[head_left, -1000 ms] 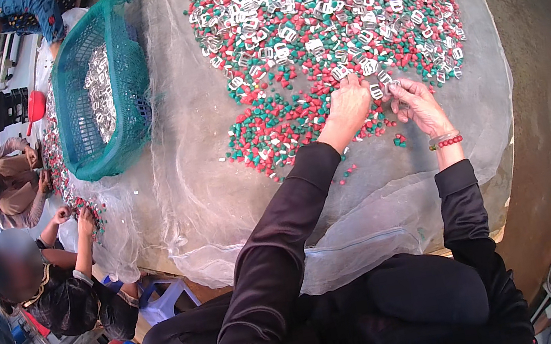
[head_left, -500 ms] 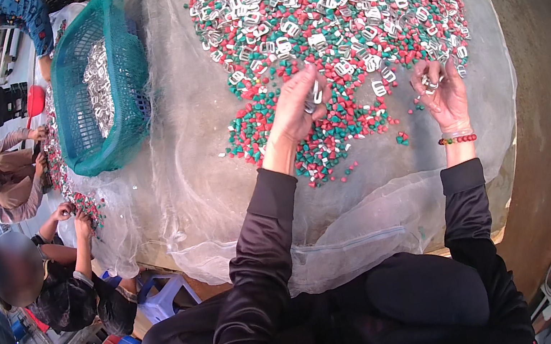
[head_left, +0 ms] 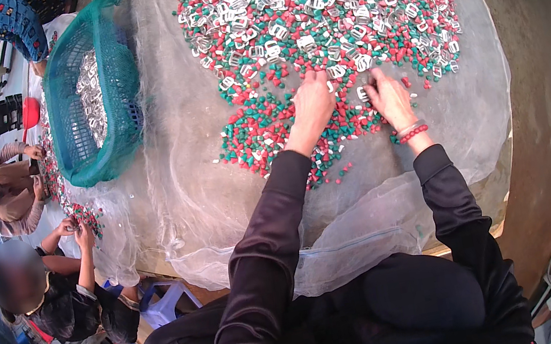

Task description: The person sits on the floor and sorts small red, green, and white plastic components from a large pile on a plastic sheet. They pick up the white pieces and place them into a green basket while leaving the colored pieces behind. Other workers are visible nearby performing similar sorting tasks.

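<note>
Probably for easy reach, buckles (head_left: pixel 306 43) lie loose among coloured pellets (head_left: pixel 255 129) by the left hand (head_left: pixel 313 104) and right hand (head_left: pixel 392 103), both grips unclear.

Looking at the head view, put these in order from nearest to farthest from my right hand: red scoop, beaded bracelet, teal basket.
From your right hand:
1. Beaded bracelet: on that wrist.
2. Teal basket: well to the left.
3. Red scoop: farther left, beyond the basket.
</note>
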`<state>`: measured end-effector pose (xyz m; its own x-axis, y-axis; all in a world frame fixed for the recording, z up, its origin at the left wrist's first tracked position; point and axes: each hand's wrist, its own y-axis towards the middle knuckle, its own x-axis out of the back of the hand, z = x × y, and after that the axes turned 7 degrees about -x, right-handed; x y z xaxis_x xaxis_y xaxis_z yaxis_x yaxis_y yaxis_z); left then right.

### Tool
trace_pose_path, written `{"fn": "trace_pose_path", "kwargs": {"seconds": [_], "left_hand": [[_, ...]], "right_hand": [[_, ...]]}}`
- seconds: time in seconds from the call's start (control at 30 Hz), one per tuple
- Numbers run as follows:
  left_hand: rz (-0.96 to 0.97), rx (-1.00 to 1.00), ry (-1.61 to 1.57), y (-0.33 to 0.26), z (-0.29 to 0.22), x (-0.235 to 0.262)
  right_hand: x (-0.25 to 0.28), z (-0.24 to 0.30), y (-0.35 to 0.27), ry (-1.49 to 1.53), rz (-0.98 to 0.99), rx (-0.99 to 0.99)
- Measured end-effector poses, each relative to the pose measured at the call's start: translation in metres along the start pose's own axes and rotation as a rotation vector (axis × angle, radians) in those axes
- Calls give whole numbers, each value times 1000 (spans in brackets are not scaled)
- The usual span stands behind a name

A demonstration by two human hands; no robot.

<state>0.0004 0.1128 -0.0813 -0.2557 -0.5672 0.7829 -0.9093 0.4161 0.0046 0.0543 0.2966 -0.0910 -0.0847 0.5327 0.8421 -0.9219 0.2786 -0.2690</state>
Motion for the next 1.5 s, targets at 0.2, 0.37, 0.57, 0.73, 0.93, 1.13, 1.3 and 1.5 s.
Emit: {"fn": "trace_pose_path", "kwargs": {"seconds": [0.2, 0.37, 0.57, 0.73, 0.93, 1.13, 1.3, 1.5], "left_hand": [[-199, -72, -125, -5, 6, 15], [36, -113, 128, 21, -12, 5], [130, -44, -199, 3, -11, 34], [264, 380, -1125, -36, 4, 92], [211, 201, -2061, -37, -8, 90], [271, 324, -1544, -9, -32, 53], [194, -211, 21, 7, -49, -9], [225, -147, 325, -22, -40, -28]], "right_hand": [[8, 11, -7, 196, 79, -72], [16, 3, -7, 38, 59, -47], [18, -13, -4, 203, 181, -19], [42, -11, -4, 890, 470, -309], [76, 4, -3, 1339, 491, -285], [76, 3, -5, 1402, 439, -269], [57, 6, 19, 748, 185, -262], [8, 17, 30, -21, 14, 67]]}}
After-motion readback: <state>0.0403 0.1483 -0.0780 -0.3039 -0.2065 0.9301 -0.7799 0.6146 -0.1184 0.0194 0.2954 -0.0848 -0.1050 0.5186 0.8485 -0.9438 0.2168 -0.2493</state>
